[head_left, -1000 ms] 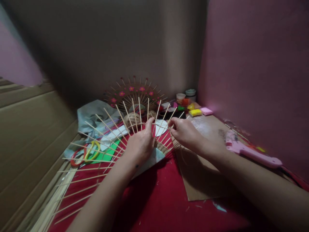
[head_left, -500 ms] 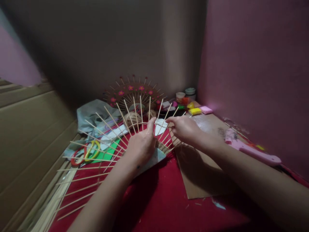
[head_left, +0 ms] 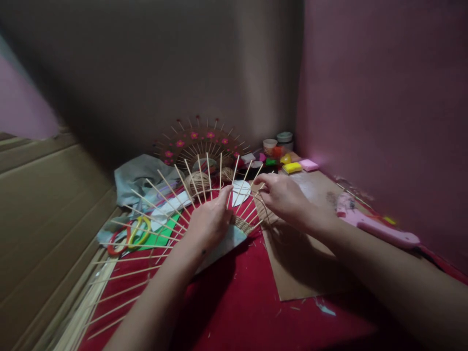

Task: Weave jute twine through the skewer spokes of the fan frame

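Observation:
A half-round fan of thin wooden sticks (head_left: 186, 165) spreads out in front of me, with a woven twine band (head_left: 241, 224) near its pale blue base (head_left: 228, 240). My left hand (head_left: 210, 219) is closed around the fan's middle, thumb raised against a stick where the twine passes. A strand of brown twine (head_left: 263, 207) runs between the sticks and curls down below my right hand (head_left: 283, 195). That hand's fingers are bent in a pinch at the right-hand sticks, on the twine as far as I can see; the fingertips are partly hidden.
Behind the fan lie twine balls (head_left: 197, 183) and a finished flowered fan (head_left: 201, 139). Scissors (head_left: 139, 233) rest on green paper (head_left: 163, 234) at left. Cardboard (head_left: 303, 273), a pink glue gun (head_left: 380, 229) and coloured packets (head_left: 292, 168) are at right, on red cloth (head_left: 234, 312).
My right fingers have lifted a little from the strand's earlier line, and the twine now hangs in a looser curve. My left hand still holds the fan, which has tilted slightly downward.

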{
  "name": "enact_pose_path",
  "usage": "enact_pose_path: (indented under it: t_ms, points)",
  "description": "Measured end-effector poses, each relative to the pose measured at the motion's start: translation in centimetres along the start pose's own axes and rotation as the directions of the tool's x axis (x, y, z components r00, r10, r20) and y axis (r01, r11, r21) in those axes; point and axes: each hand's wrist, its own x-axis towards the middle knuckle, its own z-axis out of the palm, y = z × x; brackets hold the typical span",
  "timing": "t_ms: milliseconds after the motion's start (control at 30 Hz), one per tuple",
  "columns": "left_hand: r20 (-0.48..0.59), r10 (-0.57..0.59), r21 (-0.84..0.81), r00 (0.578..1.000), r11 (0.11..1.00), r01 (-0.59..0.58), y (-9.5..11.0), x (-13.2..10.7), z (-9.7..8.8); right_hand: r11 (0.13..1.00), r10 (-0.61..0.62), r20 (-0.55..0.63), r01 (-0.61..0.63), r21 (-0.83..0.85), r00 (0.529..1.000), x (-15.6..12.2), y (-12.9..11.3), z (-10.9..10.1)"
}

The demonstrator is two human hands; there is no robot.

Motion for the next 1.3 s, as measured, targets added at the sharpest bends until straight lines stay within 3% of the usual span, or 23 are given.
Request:
enact_pose_path:
  t_ms: [100, 267, 333, 400, 467, 567, 633, 767, 933, 1000, 1100, 1200, 1300]
  points:
    - [-0.006, -0.027, -0.012, 1.000, 1.000, 0.027, -0.2, 0.2, -0.2, 0.996, 0.057, -0.051, -0.053, 0.077, 0.997, -0.8, 0.2, -0.4]
    - [-0.016, -0.027, -0.042, 0.999, 0.999, 0.027, -0.2, 0.1, -0.4, 0.987, 0.095, 0.107, -0.108, 0.118, 0.990, -2.8, 0.4, 0.2]
    - [-0.017, -0.026, -0.052, 1.000, 0.998, 0.026, -0.3, 0.2, -0.5, 0.972, 0.101, 0.136, -0.127, 0.197, 0.986, -3.6, 0.3, 0.3]
    - [-0.019, -0.027, -0.086, 0.999, 0.996, 0.026, -0.5, 0.2, -0.7, 0.917, 0.195, 0.122, -0.225, 0.330, 0.973, -4.1, 0.1, 0.1]
    - [-0.034, -0.035, -0.131, 0.999, 0.991, 0.030, -0.8, 0.2, -1.1, 0.775, 0.363, 0.141, -0.382, 0.503, 0.921, -4.4, 0.0, -0.3]
    - [-0.077, -0.050, -0.183, 0.996, 0.983, 0.035, -1.1, 0.0, -2.0, 0.401, 0.477, 0.319, -0.526, 0.750, 0.819, -4.4, 0.3, -0.5]
    - [-0.107, -0.057, -0.196, 0.993, 0.980, 0.035, -1.2, -0.1, -2.6, 0.197, 0.444, 0.398, -0.521, 0.831, 0.803, -4.1, 0.6, -0.4]
    - [-0.125, -0.033, -0.198, 0.992, 0.980, 0.008, -0.7, -0.3, -2.8, -0.046, 0.387, 0.493, -0.518, 0.854, 0.779, -2.8, 1.3, 0.5]
    - [-0.137, 0.012, -0.053, 0.991, 0.998, -0.019, -0.3, -0.7, -2.5, -0.381, 0.129, 0.610, -0.529, 0.758, 0.782, -1.4, 2.0, 2.0]
    - [-0.175, 0.061, 0.069, 0.983, 0.996, -0.049, -0.1, -1.0, -2.6, -0.448, 0.090, 0.590, -0.497, 0.743, 0.802, -1.3, 2.2, 2.5]
    - [-0.239, 0.103, 0.191, 0.966, 0.980, -0.057, 0.4, -1.2, -3.4, -0.469, 0.073, 0.571, -0.477, 0.743, 0.818, -1.4, 2.5, 2.9]
    - [-0.280, 0.116, 0.133, 0.953, 0.988, -0.081, 0.8, -0.3, -4.1, -0.455, 0.051, 0.568, -0.487, 0.745, 0.821, -1.4, 2.9, 3.1]
    - [-0.231, 0.118, -0.016, 0.966, 0.992, -0.125, 0.8, 1.8, -4.3, -0.446, 0.038, 0.558, -0.485, 0.752, 0.829, -1.5, 3.1, 3.1]
